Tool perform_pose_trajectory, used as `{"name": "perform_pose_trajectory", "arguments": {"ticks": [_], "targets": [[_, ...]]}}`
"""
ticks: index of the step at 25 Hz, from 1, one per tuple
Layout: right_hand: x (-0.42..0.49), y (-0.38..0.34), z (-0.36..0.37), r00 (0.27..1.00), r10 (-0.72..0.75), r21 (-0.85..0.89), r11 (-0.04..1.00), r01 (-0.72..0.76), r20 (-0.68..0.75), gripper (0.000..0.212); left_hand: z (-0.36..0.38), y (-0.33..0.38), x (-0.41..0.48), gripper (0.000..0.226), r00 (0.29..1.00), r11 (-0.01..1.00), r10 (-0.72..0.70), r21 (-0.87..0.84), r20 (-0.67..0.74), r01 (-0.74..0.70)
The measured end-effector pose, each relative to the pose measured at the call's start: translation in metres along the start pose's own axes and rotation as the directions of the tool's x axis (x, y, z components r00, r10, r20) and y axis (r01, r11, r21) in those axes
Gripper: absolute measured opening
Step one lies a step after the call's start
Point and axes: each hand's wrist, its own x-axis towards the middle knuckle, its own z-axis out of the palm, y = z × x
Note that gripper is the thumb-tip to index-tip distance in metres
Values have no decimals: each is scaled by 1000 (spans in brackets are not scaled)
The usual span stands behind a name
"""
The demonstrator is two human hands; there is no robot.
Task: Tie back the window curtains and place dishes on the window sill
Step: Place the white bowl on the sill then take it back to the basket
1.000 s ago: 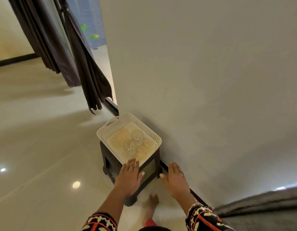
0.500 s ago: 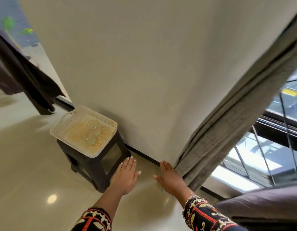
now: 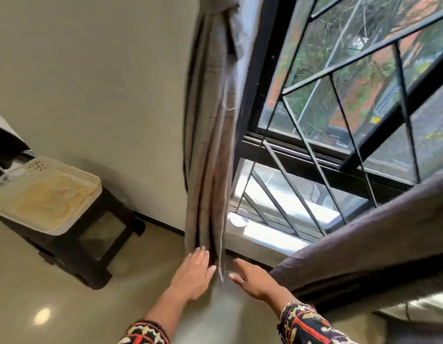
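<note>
a: where's the grey curtain point(image 3: 208, 145)?
b: it hangs bunched at the window's left edge, with its hem down beside the window sill point(image 3: 265, 240).
a: and the grips?
b: the left grip point(image 3: 194, 271) is flat, fingers straight, touching the hem. the right grip point(image 3: 252, 279) is spread wide just beside it, holding nothing.
a: the dishes point(image 3: 60, 194)?
b: blurred, in the white tray point(image 3: 91, 177) on the dark stool point(image 3: 91, 244), well apart from the sill.

No text, label, brand, number or sign can be read anywhere: the cream perforated plastic tray point(image 3: 89, 175) at the left shows only a blurred yellowish print, and the black, red and cream patterned sleeves point(image 3: 307, 326) carry shapes, not letters.
</note>
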Motion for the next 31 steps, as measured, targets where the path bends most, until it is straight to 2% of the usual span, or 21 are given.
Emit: {"name": "perform_pose_trajectory", "arguments": {"ticks": [3,7,11,13,16,18,20,25,29,31], "targets": [[-17,50,-8,995,98,96,991,-96,-15,59,15,44,12,55,1000,1000,14,-24,0,-14],[-9,87,-15,977,210,305,934,-187,-44,51,35,70,38,53,1000,997,7,-77,5,-7],[32,115,-13,952,302,558,800,-220,-58,40,58,72,85,54,998,974,-21,-222,63,35],[62,132,-7,937,346,675,703,-224,-49,44,70,68,119,54,995,950,-64,-300,72,83],[114,158,8,914,406,820,526,-223,-11,55,88,61,179,55,986,856,-146,-490,81,166],[153,175,23,906,423,918,345,-197,35,64,107,53,219,55,974,776,-211,-592,83,218],[192,191,36,906,417,962,216,-168,65,68,127,44,257,51,957,694,-280,-672,79,259],[272,221,64,912,399,993,39,-116,90,74,167,16,342,49,929,571,-369,-779,39,259],[312,234,74,930,367,999,-54,-1,21,76,187,-2,396,53,894,394,-447,-891,28,225],[326,236,74,939,345,996,-89,28,5,75,193,-5,417,47,884,319,-466,-927,29,199]]}}
